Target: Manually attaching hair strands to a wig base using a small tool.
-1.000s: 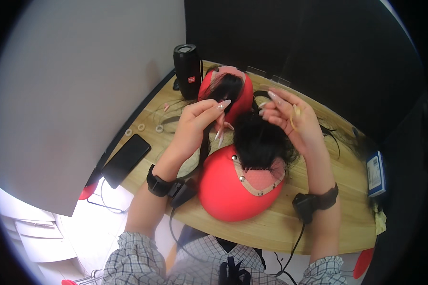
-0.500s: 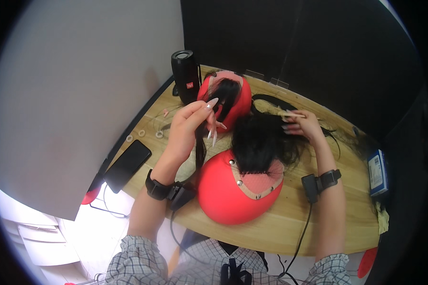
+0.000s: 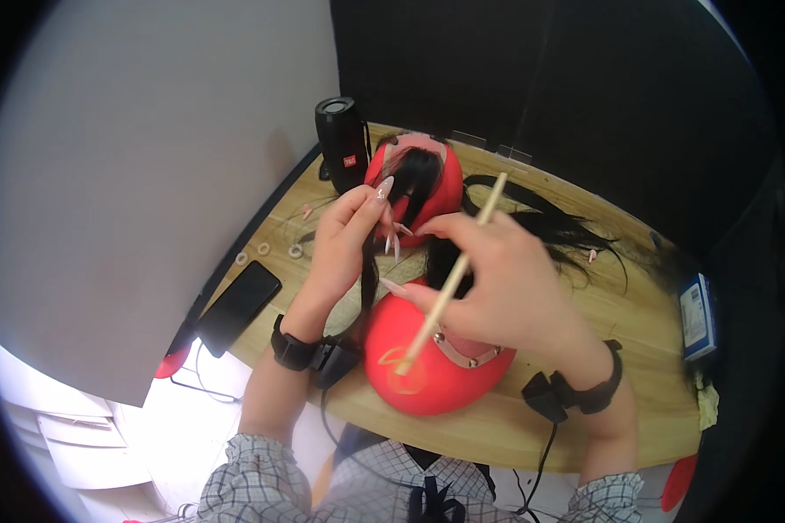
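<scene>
My left hand (image 3: 344, 240) is closed in a pinch on a lock of black hair (image 3: 369, 279) hanging below the fingers. In my right hand (image 3: 510, 283) a pale wooden stick (image 3: 452, 288) slants across the palm, a yellowish loop at its lower end; thumb and forefinger reach toward the left hand. Under the right hand is a red rounded head form (image 3: 410, 383) with pink netting edged by a beige band and round-headed pins. Its hair is mostly hidden by that hand. Behind stands a second red form (image 3: 445, 187) with netting and black hair.
A black cylindrical speaker (image 3: 340, 144) stands at the back left of the wooden table (image 3: 602, 392). Nearer lie a phone (image 3: 240, 307) and several small rings (image 3: 263, 249). Loose black hair (image 3: 549, 227) spreads at right, with a blue-and-white box (image 3: 697, 315) by the dark partition.
My right hand has come from the loose hair at right, in toward the left hand and over the near red form, carrying the stick. The left hand has barely moved.
</scene>
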{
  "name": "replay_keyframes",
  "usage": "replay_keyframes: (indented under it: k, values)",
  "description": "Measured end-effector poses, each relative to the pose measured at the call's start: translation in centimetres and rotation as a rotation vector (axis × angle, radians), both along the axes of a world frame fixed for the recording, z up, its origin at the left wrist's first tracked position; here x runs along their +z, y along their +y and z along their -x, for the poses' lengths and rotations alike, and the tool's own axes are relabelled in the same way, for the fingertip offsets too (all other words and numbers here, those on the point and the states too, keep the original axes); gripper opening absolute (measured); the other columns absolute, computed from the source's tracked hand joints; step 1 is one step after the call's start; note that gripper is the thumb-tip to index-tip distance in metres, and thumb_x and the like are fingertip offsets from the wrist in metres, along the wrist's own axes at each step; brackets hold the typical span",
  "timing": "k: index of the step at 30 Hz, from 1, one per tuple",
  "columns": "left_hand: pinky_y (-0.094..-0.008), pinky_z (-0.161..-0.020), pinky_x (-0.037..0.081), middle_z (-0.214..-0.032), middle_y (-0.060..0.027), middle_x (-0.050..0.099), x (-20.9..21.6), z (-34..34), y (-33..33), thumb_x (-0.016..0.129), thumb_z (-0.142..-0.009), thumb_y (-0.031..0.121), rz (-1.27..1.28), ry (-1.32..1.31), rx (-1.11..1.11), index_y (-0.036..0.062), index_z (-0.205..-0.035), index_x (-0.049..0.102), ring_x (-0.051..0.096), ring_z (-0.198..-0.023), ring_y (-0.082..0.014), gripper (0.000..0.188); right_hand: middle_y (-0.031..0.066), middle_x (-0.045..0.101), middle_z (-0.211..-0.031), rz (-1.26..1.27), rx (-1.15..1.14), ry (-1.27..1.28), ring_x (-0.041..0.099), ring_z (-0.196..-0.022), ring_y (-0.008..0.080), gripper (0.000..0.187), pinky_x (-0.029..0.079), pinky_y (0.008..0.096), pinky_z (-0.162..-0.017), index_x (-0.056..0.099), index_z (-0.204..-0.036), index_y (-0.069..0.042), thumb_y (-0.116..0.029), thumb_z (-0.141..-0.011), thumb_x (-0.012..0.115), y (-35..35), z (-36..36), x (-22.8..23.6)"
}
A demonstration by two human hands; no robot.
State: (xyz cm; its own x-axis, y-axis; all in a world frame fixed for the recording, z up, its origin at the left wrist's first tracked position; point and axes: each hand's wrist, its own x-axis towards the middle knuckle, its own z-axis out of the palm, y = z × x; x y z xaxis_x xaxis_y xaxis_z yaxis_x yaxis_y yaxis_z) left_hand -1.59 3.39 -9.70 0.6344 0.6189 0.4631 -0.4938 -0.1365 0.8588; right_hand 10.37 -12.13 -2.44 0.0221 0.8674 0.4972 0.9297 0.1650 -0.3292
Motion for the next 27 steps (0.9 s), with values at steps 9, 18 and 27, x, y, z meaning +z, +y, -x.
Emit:
replay_keyframes:
  k: [9,18,27]
  values:
    - [-0.0287,-0.075,0.045,-0.066,-0.0027,0.051,0.2,0.1,0.6,0.043,-0.099,0.021,-0.056,0.011,0.082,0.0044,-0.076,0.05,0.058,-0.074,-0.0145,0.029,0.0155,0.069,-0.088,0.246,-0.286,0.141,0.067,-0.082,0.0257,0.034,0.052,0.0339,-0.075,0.066,-0.096,0.001,-0.024,-0.075,0.075,4.1,-9.7,-2.7]
    - [-0.0357,-0.087,0.041,-0.074,-0.0062,0.054,1.4,0.6,-0.5,0.045,-0.097,0.026,0.048,-0.044,-0.146,0.0073,-0.077,0.048,0.058,-0.088,-0.0245,0.028,0.0109,0.066,-0.109,-0.022,0.116,0.445,0.062,-0.101,0.0178,0.037,0.048,0.0319,-0.089,0.062,-0.114,-0.001,-0.011,-0.079,0.07,1.7,-7.1,0.7]
    - [-0.0225,-0.074,0.038,-0.084,0.0016,0.052,0.9,1.0,-0.6,0.048,-0.098,0.028,0.001,0.032,-0.174,0.0005,-0.109,0.06,0.047,-0.081,-0.0076,0.033,0.0177,0.053,-0.126,-0.119,0.277,0.136,0.047,-0.124,0.0316,0.044,0.044,0.0382,-0.095,0.058,-0.118,-0.003,-0.009,-0.076,0.069,3.0,-2.0,0.5]
